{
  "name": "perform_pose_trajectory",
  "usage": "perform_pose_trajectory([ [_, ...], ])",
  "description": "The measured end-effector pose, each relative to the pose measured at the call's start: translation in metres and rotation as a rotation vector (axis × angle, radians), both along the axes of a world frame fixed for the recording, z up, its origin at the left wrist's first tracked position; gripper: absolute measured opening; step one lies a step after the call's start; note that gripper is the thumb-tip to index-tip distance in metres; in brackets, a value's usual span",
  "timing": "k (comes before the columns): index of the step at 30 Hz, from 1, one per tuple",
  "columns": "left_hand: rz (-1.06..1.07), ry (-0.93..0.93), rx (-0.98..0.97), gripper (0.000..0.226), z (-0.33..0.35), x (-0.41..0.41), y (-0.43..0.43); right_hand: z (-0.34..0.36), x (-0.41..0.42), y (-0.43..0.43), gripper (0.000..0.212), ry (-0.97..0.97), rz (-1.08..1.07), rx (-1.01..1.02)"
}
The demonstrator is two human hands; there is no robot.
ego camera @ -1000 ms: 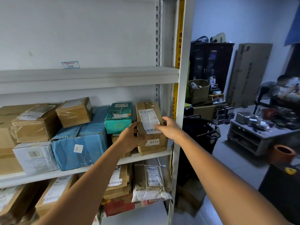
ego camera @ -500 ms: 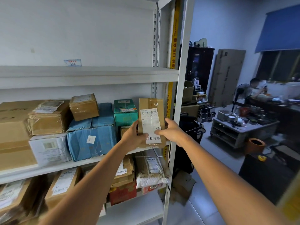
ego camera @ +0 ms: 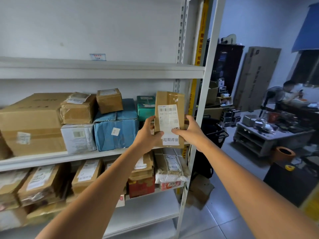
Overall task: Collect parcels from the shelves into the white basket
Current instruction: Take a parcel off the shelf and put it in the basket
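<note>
Head view: middle shelf (ego camera: 51, 158), left of centre, is packed with parcels: big brown carton (ego camera: 34, 121), blue-wrapped box (ego camera: 117, 131), green box (ego camera: 145, 107). More cartons (ego camera: 86, 176) sit on the tier below. Brown labelled parcel (ego camera: 170, 100) is at centre frame, upright, in front of the shelf's right end. Versus 1 s ago it's off the board and pulled nearer. Left hand (ego camera: 148, 133) grips its lower left edge, right hand (ego camera: 189, 131) its lower right. Thumbs lie on the front, fingers curl behind.

A dark cabinet (ego camera: 227, 66) stands against the rear wall, a tall flat carton (ego camera: 257, 78) leaning beside it. A fan (ego camera: 273, 96) stands behind the low grey worktop (ego camera: 262, 137); an orange pot (ego camera: 284, 154) sits near it.
</note>
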State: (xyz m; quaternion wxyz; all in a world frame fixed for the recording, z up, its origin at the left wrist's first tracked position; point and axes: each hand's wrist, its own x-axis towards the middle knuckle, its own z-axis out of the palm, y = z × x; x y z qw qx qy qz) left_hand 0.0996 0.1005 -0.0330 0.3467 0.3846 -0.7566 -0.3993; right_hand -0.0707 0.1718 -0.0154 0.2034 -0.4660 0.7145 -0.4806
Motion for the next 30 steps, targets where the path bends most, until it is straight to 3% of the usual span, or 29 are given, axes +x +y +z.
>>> perform_pose_trajectory([
  [5,0.158,0.024,-0.037,0.072,0.012,0.033,0.009,0.013,0.028,-0.005,0.073,0.087,0.149,-0.036],
  [10,0.330,0.056,-0.032,0.074,0.014,0.078,0.021,0.017,0.062,-0.020,0.086,0.124,0.307,-0.058],
  [18,0.583,0.220,0.013,0.074,0.001,0.152,0.064,0.001,0.136,-0.040,0.075,0.051,0.639,-0.129],
  [30,0.850,0.209,-0.021,0.076,-0.014,0.275,0.107,-0.021,0.276,-0.053,0.073,0.044,0.897,-0.156],
])
